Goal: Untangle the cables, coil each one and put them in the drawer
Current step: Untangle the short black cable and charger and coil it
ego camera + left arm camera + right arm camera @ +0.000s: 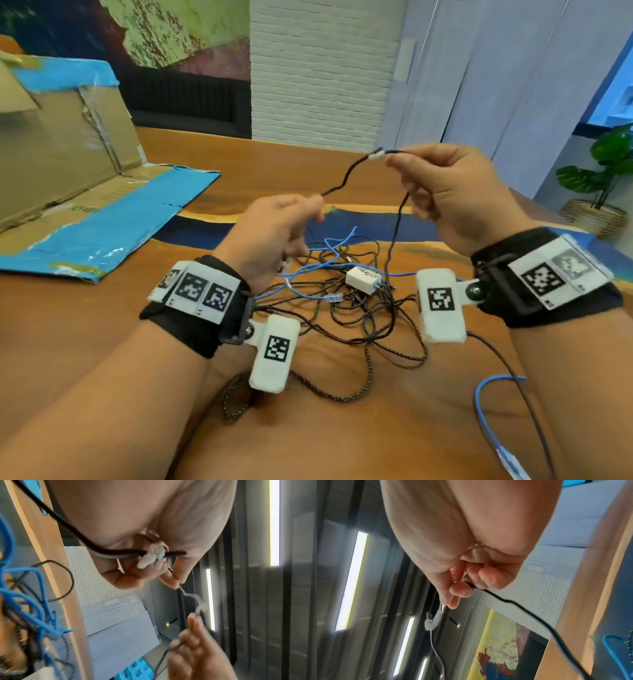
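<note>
Aloft, both hands pinching black cable (342, 181)

Both forearms reach forward, wrists raised. The left hand (274, 229) pinches with curled fingers; the right hand (452, 192), higher, has the same pinching grip.

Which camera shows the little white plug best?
The head view: the white charger plug lies unblurred amid the tangled cables on the wooden table. The left wrist view catches only a blurred white corner, maybe it; the right wrist view misses it.
</note>
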